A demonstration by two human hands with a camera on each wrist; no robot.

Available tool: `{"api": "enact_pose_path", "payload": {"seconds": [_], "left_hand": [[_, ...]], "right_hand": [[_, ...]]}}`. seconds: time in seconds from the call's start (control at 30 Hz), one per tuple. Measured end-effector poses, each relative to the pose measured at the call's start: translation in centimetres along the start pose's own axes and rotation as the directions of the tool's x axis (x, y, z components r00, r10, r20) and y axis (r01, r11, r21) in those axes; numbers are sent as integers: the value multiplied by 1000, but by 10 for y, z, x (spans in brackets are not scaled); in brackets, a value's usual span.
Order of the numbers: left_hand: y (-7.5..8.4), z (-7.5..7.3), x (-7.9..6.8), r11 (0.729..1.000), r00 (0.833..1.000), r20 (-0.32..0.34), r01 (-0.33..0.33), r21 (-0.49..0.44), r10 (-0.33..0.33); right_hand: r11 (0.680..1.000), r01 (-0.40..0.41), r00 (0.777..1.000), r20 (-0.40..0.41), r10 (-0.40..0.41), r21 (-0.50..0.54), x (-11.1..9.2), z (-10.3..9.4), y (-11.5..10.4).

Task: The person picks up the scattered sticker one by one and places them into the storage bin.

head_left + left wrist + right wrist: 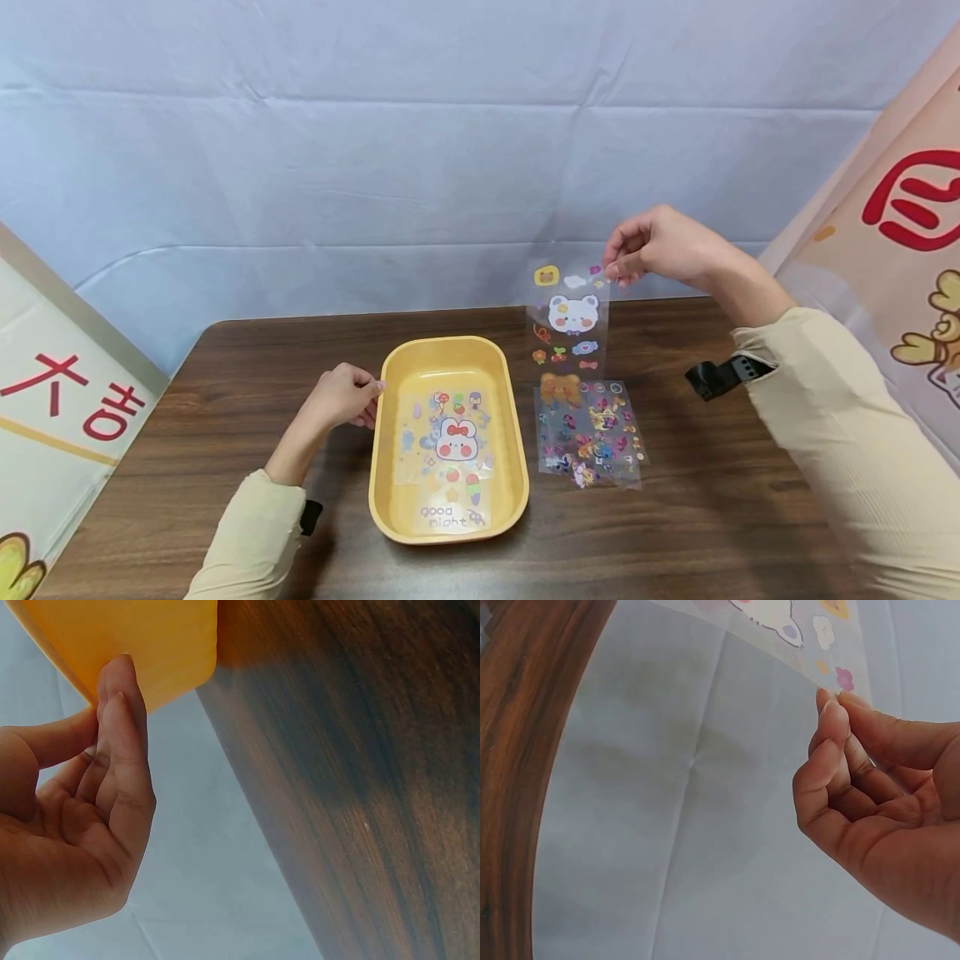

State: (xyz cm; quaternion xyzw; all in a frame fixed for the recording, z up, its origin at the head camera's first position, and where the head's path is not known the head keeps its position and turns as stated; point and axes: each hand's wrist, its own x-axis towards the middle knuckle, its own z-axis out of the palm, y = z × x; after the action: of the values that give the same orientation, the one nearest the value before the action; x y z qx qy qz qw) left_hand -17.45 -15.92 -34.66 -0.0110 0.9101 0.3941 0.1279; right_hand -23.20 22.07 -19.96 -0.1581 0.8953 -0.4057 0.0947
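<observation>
My right hand (663, 250) pinches the upper right corner of a clear sticker sheet (573, 315) printed with a white bear. The sheet hangs upright above the table, and thumb and fingertips meet on its corner in the right wrist view. Below it, more clear sticker sheets (592, 442) with small colourful figures lie overlapping on the wood. At the left, my left hand (347, 398) holds the rim of a yellow tray (386, 500), thumb on the edge and fingers against the outer wall. Inside the tray lie sticker sheets (456, 442), showing a white rabbit and the words "good night".
Everything stands on a dark brown wooden table (712, 500). A pale cloth (375, 167) hangs behind its far edge. Printed panels with red characters flank the table at the left (67, 408) and right (900, 250).
</observation>
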Motion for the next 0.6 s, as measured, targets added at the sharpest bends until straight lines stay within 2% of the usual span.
{"api": "enact_pose_path", "payload": {"seconds": [0.27, 0.6], "left_hand": [[0, 0, 0, 1000, 1000, -5, -2, 1, 2], [0, 0, 0, 1000, 1000, -2, 1, 3, -1]], "right_hand": [[1000, 30, 1000, -8, -30, -7, 1, 0, -13], [997, 66, 998, 11, -67, 30, 8, 12, -25]]}}
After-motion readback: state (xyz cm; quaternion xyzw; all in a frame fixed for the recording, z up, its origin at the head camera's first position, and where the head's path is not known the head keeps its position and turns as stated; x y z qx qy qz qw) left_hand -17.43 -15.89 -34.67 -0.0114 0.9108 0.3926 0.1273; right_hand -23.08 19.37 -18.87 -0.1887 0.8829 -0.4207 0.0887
